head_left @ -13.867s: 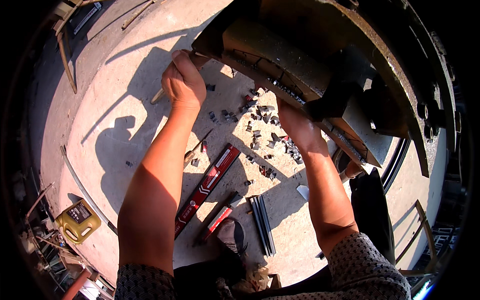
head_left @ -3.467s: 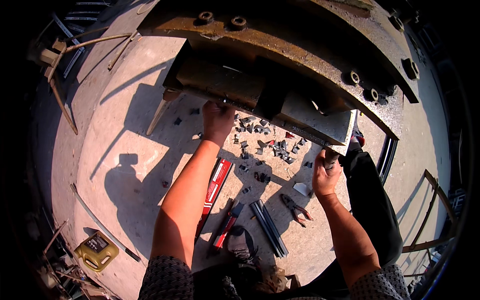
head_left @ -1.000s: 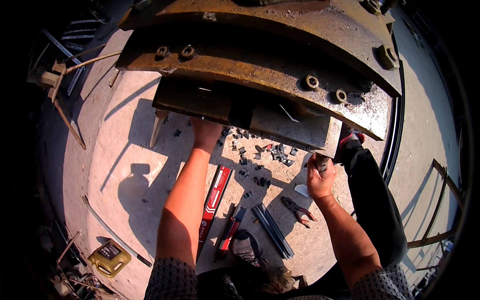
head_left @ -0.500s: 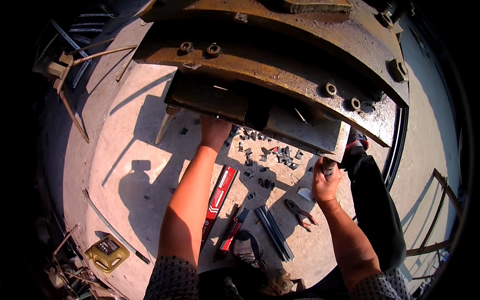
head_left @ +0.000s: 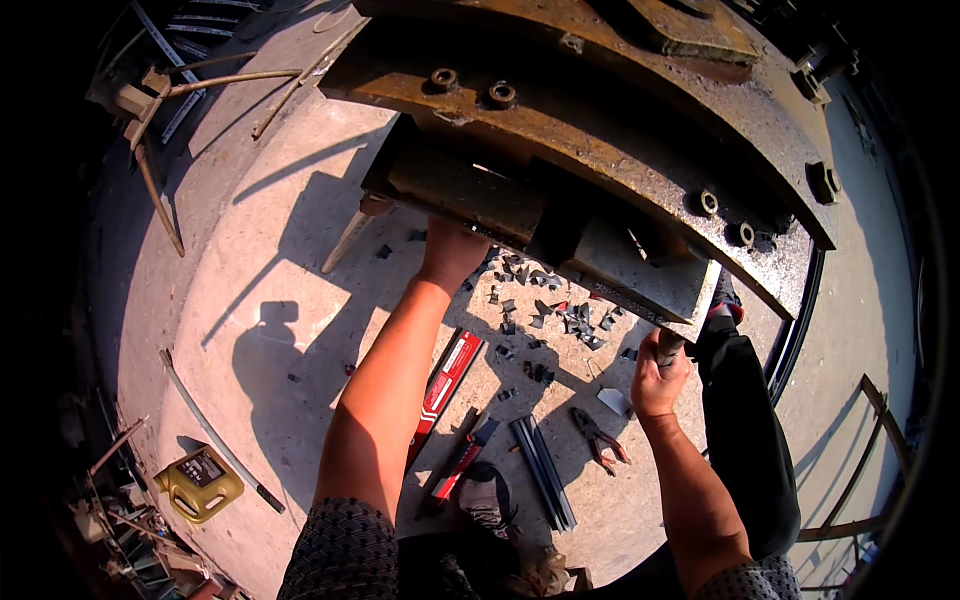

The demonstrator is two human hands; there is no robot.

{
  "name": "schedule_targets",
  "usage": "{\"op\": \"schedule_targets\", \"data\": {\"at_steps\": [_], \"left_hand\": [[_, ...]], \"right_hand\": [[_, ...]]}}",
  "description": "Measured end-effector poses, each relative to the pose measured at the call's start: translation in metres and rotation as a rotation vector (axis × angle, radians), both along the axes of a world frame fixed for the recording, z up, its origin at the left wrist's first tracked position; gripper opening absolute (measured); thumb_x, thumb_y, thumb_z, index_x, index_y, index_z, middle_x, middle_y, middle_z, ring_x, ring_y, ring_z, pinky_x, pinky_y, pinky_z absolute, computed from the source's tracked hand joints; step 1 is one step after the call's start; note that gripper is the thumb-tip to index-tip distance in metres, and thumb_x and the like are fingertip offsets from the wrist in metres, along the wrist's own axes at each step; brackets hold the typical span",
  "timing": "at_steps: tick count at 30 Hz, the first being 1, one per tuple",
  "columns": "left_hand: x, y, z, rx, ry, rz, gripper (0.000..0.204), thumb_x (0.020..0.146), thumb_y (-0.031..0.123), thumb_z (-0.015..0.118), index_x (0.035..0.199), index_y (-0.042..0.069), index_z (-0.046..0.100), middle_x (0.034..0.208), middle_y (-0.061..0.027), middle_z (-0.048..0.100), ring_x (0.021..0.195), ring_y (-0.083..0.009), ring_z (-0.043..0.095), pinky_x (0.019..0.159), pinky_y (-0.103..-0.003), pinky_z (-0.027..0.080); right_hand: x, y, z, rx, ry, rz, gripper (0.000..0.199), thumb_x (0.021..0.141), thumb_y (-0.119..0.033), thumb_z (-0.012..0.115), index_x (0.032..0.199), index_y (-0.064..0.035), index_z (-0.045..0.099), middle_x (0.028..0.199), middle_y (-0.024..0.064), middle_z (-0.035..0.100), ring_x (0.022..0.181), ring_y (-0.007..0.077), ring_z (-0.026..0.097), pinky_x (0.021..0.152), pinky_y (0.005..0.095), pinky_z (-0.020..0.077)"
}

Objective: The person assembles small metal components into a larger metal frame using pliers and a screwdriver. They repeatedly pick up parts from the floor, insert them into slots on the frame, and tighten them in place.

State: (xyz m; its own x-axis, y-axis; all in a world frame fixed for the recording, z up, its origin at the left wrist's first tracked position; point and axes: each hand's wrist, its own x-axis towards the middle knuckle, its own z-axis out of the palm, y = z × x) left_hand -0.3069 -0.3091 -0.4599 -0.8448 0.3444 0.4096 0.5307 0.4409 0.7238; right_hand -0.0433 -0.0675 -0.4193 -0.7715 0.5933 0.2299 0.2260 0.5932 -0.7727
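My left hand (head_left: 456,250) reaches up beneath the near edge of a rusty, bolted steel machine (head_left: 610,160). Its fingers are hidden behind that edge. My right hand (head_left: 660,382) is closed around a short round handle (head_left: 669,346) below the machine's right corner. On the floor between my arms lie many small black scraps (head_left: 580,322). Nearer to me are a long red box (head_left: 446,385), a smaller red-and-black box (head_left: 462,462) and dark grey strips (head_left: 542,472). Pliers (head_left: 600,438) with reddish handles rest left of my right forearm.
A gold jug (head_left: 200,484) stands at the lower left beside a long thin rod (head_left: 215,430). Farther left is a metal stand with splayed legs (head_left: 150,190). Metal scrap (head_left: 130,530) is heaped at the lower left. My dark trouser leg (head_left: 745,440) is beside my right arm.
The view has shifted and tilted, so the machine sits farther right and lower at its right end. Both hands stay at the same places on the machine.
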Motion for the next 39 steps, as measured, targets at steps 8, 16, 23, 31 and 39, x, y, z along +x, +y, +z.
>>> {"op": "schedule_targets", "data": {"at_steps": [8, 16, 23, 31, 39], "left_hand": [[-0.007, -0.001, -0.009, -0.255, 0.264, -0.021, 0.033, 0.084, 0.012, 0.071, 0.116, 0.004, 0.068, 0.121, -0.0187, 0.068, 0.121, -0.0383, 0.058, 0.107, -0.046, 0.042], [0.026, 0.049, 0.009, 0.081, 0.169, 0.098, 0.030, 0.089, 0.024, 0.072, 0.112, 0.006, 0.067, 0.117, -0.0127, 0.068, 0.114, -0.0315, 0.061, 0.102, -0.045, 0.044], [-0.004, 0.008, -0.001, -0.171, 0.230, 0.007, 0.032, 0.090, 0.025, 0.071, 0.114, 0.005, 0.066, 0.115, -0.0143, 0.068, 0.113, -0.0328, 0.061, 0.101, -0.044, 0.045], [-0.004, 0.000, 0.004, -0.304, 0.366, 0.037, 0.034, 0.087, 0.027, 0.072, 0.114, 0.007, 0.070, 0.117, -0.0153, 0.069, 0.116, -0.0373, 0.060, 0.104, -0.046, 0.044], [-0.006, 0.001, 0.007, -0.139, 0.282, 0.010, 0.033, 0.084, 0.022, 0.071, 0.114, 0.007, 0.071, 0.118, -0.0141, 0.071, 0.115, -0.0380, 0.061, 0.105, -0.048, 0.044]], "right_hand": [[0.002, 0.002, 0.000, -0.008, -0.022, -0.032, 0.004, 0.088, -0.005, 0.066, 0.089, -0.0021, 0.063, 0.068, 0.0123, 0.063, 0.058, 0.0207, 0.064, 0.059, 0.0337, 0.0499], [0.002, 0.002, -0.003, -0.025, -0.019, -0.045, 0.003, 0.087, -0.005, 0.066, 0.088, -0.0029, 0.063, 0.067, 0.0122, 0.063, 0.058, 0.0241, 0.064, 0.060, 0.0341, 0.0499], [0.003, 0.005, -0.006, 0.040, -0.013, -0.005, 0.005, 0.087, -0.005, 0.067, 0.086, -0.0026, 0.062, 0.067, 0.0140, 0.062, 0.059, 0.0269, 0.064, 0.059, 0.0358, 0.0496], [0.001, 0.002, 0.000, 0.040, -0.010, -0.004, 0.006, 0.088, -0.006, 0.067, 0.086, -0.0022, 0.062, 0.066, 0.0127, 0.063, 0.058, 0.0262, 0.064, 0.058, 0.0349, 0.0495], [0.001, 0.004, -0.001, 0.039, -0.029, 0.010, 0.005, 0.088, -0.005, 0.066, 0.090, -0.0022, 0.063, 0.068, 0.0137, 0.064, 0.061, 0.0275, 0.067, 0.061, 0.0362, 0.0511]]}}
